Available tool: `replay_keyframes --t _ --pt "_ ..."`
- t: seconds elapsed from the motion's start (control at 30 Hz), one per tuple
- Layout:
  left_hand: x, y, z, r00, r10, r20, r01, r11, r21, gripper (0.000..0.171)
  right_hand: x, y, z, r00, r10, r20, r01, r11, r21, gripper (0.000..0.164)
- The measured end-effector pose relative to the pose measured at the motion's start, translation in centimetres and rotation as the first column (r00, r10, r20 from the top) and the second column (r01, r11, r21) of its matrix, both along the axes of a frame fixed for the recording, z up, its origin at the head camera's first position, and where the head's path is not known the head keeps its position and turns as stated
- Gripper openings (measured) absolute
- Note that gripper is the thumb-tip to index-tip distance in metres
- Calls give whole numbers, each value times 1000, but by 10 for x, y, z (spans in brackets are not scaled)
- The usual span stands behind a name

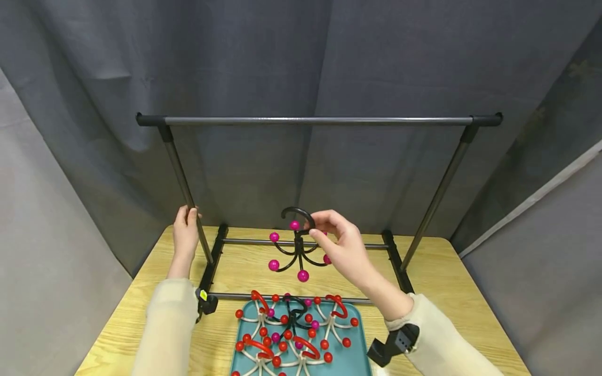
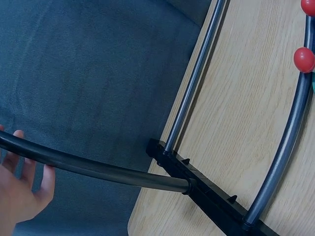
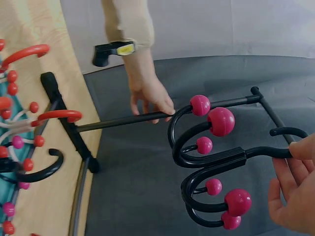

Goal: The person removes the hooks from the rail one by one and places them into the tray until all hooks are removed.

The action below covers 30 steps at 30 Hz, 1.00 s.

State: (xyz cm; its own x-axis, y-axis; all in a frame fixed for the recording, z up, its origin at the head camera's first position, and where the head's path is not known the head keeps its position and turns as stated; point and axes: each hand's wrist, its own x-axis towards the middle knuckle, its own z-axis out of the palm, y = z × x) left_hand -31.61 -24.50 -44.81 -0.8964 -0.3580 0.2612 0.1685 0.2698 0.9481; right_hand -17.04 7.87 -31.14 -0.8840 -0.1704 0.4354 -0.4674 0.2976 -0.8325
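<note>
My right hand (image 1: 345, 248) pinches the curved neck of a black multi-arm hook hanger (image 1: 299, 244) between thumb and fingers. The hanger is held up in front of the rack, hook at the top, its curved arms spread below and tipped with pink balls. On the other side, my left hand (image 1: 185, 236) grips the left upright post (image 1: 176, 162) of a dark metal garment rack. The left wrist view shows the fingers (image 2: 47, 184) at that post, above the black foot (image 2: 206, 196). In the right wrist view the hanger's arms (image 3: 211, 160) point away from the fingers.
The rack's top bar (image 1: 310, 121) spans above both hands. A teal tray (image 1: 359, 355) at the table's front holds several white hangers with red hooks and balls, plus a black one (image 1: 293, 314) with pink balls. Grey curtains (image 1: 249, 62) stand behind the wooden table (image 1: 451, 303).
</note>
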Motion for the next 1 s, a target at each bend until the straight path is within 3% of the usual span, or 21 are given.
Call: replay_keyframes --t 0.3,0.53,1.0 --pt "-2 1 -3 1000 4 8 -4 1000 4 35 23 24 -28 999 -17 30 15 997 78 16" --pt "-3 4 -4 1000 5 -5 -5 1000 13 34 38 40 -40 999 7 50 -14 990 142 15" --pt "-2 0 -1 1000 9 12 -9 1000 -3 35 63 62 -61 980 8 201 -41 986 159 14"
